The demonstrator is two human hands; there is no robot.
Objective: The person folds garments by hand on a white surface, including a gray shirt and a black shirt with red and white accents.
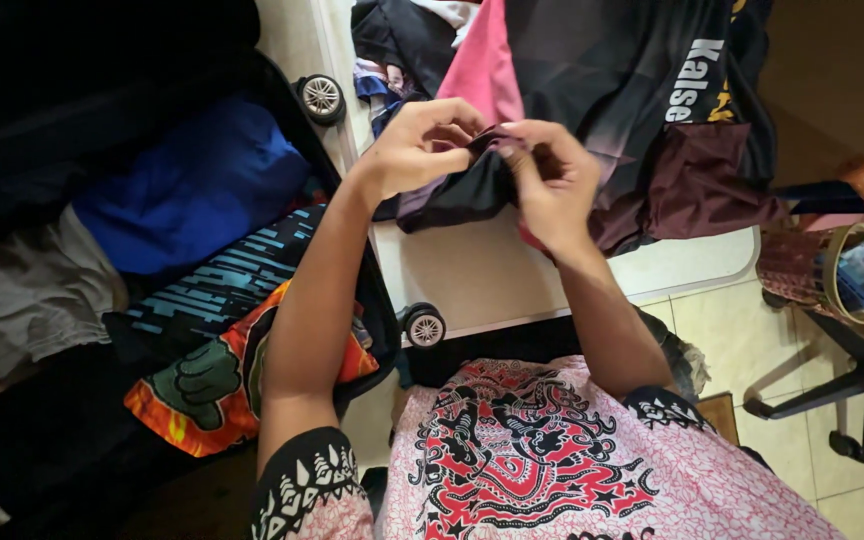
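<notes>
Left hand (414, 148): fingers pinch dark cloth (452, 195) edge.
Right hand (550, 183): pinches same edge, at 12 o'clock over bench (482, 275).
Risk: hem may slip; cloth could drag pile (642, 100) off.

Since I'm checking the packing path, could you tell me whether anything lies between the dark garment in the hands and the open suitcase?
Nothing visible does. Both hands, left and right, pinch the dark garment; the open suitcase lies to the left, already holding folded clothes.
</notes>
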